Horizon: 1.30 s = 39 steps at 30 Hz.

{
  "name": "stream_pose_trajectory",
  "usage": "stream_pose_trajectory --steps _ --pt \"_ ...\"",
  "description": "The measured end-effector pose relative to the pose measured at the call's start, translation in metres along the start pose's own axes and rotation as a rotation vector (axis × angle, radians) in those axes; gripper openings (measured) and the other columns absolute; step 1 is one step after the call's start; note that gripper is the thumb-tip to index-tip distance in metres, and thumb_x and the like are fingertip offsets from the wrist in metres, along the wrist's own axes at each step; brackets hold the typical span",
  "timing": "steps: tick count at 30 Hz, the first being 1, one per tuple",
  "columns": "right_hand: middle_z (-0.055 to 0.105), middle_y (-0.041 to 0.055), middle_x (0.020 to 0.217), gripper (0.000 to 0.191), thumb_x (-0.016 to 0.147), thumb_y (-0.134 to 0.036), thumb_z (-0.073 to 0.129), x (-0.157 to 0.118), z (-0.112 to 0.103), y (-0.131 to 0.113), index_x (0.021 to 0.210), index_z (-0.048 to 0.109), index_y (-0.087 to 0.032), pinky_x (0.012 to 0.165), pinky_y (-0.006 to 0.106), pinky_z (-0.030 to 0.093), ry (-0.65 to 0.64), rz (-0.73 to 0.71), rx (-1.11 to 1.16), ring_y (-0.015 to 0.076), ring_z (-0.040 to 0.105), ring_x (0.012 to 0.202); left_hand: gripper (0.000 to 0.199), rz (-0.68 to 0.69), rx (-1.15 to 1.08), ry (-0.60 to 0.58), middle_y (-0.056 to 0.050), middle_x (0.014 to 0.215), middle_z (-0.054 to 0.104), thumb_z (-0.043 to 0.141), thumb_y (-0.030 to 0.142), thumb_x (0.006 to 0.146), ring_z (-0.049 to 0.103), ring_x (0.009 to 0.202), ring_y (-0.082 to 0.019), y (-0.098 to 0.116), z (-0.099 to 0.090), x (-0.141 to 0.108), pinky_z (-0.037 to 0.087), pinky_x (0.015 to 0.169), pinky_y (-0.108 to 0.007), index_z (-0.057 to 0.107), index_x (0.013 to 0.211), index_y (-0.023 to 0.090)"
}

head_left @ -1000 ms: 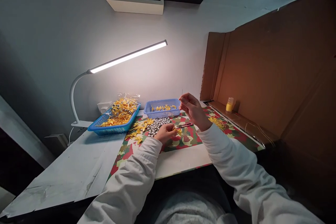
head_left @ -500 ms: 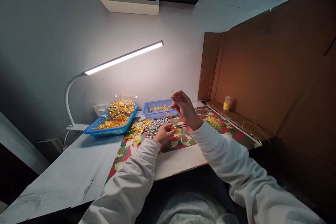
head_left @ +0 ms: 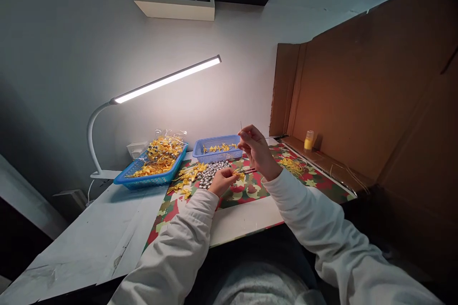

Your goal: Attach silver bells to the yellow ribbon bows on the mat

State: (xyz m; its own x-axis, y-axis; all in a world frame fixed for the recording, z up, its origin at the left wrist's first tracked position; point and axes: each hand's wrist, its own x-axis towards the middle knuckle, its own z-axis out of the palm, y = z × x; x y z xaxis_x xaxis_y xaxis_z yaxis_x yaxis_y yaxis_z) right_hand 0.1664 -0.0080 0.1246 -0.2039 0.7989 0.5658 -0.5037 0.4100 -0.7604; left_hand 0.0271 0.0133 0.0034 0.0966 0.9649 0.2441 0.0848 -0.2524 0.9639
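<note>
My left hand pinches a small yellow bow just above the patterned mat. Higher and to the right, my right hand is closed on a thin needle that points upward from its fingertips. Left of my left hand lie a pile of silver bells and loose yellow bows. A reddish tool shows partly behind my right hand. Any thread between the hands is too fine to make out.
A blue basket heaped with yellow bows is at the left, and a paler basket stands behind the bells. Yellow cords lie at the right near a small bottle. A lamp and cardboard wall border the table.
My right hand has moved a little to the right with the needle, away from my left hand. My left hand stays nearly in place with the bow.
</note>
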Motion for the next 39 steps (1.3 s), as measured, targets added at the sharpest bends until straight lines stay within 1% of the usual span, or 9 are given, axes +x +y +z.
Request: stream_pose_trajectory --steps 3,8,12,17,20,25,29,34,39 --pt "0.036 -0.0077 0.060 0.034 0.065 -0.044 0.070 0.001 0.004 0.001 0.068 0.044 -0.022 0.057 0.021 0.040 -0.028 -0.007 0.021 0.0054 0.032 0.052 0.033 -0.019 0.000 0.006 0.004 0.046 0.050 0.074 0.040 0.054 0.040 0.045 -0.006 -0.001 0.001 -0.001 0.032 0.047 -0.020 0.054 0.051 0.014" --pt "0.035 -0.0076 0.060 0.028 0.070 -0.040 0.065 -0.007 0.010 0.000 0.069 0.045 -0.021 0.058 0.020 0.040 -0.065 -0.005 0.027 0.0054 0.033 0.052 0.030 -0.078 -0.082 0.085 0.004 0.046 0.051 0.075 0.037 0.051 0.041 0.045 -0.006 -0.004 -0.001 0.001 0.032 0.047 -0.020 0.054 0.050 0.014" --pt "0.028 -0.0080 0.054 0.022 0.076 -0.033 0.055 -0.028 -0.006 0.022 0.065 0.041 -0.021 0.055 0.021 0.037 -0.007 -0.024 0.023 0.0067 0.030 0.050 0.025 -0.149 -0.231 0.179 0.003 0.049 0.053 0.074 0.031 0.048 0.042 0.046 -0.006 -0.002 -0.001 0.003 0.035 0.048 -0.020 0.057 0.052 0.014" --pt "0.036 -0.0057 0.055 0.025 0.081 -0.039 0.048 -0.056 -0.040 0.071 0.064 0.042 -0.020 0.047 0.022 0.029 0.036 0.065 -0.354 0.0083 0.034 0.048 0.022 -0.161 -0.320 0.224 0.001 0.058 0.056 0.073 0.030 0.047 0.048 0.055 -0.008 0.003 -0.002 0.002 0.042 0.056 -0.022 0.059 0.055 0.015" --pt "0.036 -0.0058 0.051 0.025 0.084 -0.038 0.046 -0.063 -0.047 0.086 0.066 0.046 -0.021 0.046 0.024 0.027 0.063 0.042 -0.528 0.0093 0.034 0.045 0.022 -0.135 -0.322 0.214 0.002 0.055 0.054 0.072 0.031 0.049 0.047 0.055 -0.007 0.005 -0.003 0.001 0.042 0.056 -0.021 0.057 0.053 0.016" --pt "0.052 -0.0033 0.053 0.016 0.086 -0.032 0.044 -0.067 -0.043 0.086 0.076 0.052 -0.021 0.053 0.026 0.036 0.027 -0.003 -0.676 0.0129 0.048 0.049 0.022 -0.043 -0.294 0.209 0.003 0.052 0.050 0.070 0.031 0.053 0.045 0.052 -0.007 0.011 0.000 -0.002 0.041 0.056 -0.022 0.055 0.053 0.015" --pt "0.054 -0.0031 0.056 0.010 0.086 -0.027 0.043 -0.071 -0.042 0.086 0.088 0.051 -0.022 0.055 0.027 0.038 0.001 -0.029 -0.723 0.0148 0.052 0.051 0.022 -0.023 -0.289 0.208 0.003 0.052 0.052 0.070 0.032 0.053 0.046 0.053 -0.008 0.017 0.003 -0.005 0.042 0.057 -0.023 0.056 0.055 0.015" --pt "0.053 -0.0021 0.058 0.011 0.086 -0.026 0.042 -0.073 -0.045 0.088 0.080 0.051 -0.022 0.055 0.027 0.037 0.028 -0.075 -0.788 0.0146 0.051 0.052 0.021 -0.032 -0.308 0.217 0.002 0.052 0.053 0.071 0.030 0.051 0.046 0.053 -0.008 0.021 0.005 -0.007 0.041 0.056 -0.023 0.057 0.053 0.015" --pt "0.053 -0.0017 0.059 0.012 0.085 -0.027 0.043 -0.072 -0.044 0.087 0.080 0.052 -0.021 0.055 0.027 0.036 0.038 -0.083 -0.797 0.0143 0.050 0.052 0.021 -0.021 -0.297 0.216 0.002 0.052 0.053 0.070 0.030 0.053 0.046 0.053 -0.008 0.021 0.005 -0.007 0.042 0.056 -0.023 0.055 0.053 0.015"
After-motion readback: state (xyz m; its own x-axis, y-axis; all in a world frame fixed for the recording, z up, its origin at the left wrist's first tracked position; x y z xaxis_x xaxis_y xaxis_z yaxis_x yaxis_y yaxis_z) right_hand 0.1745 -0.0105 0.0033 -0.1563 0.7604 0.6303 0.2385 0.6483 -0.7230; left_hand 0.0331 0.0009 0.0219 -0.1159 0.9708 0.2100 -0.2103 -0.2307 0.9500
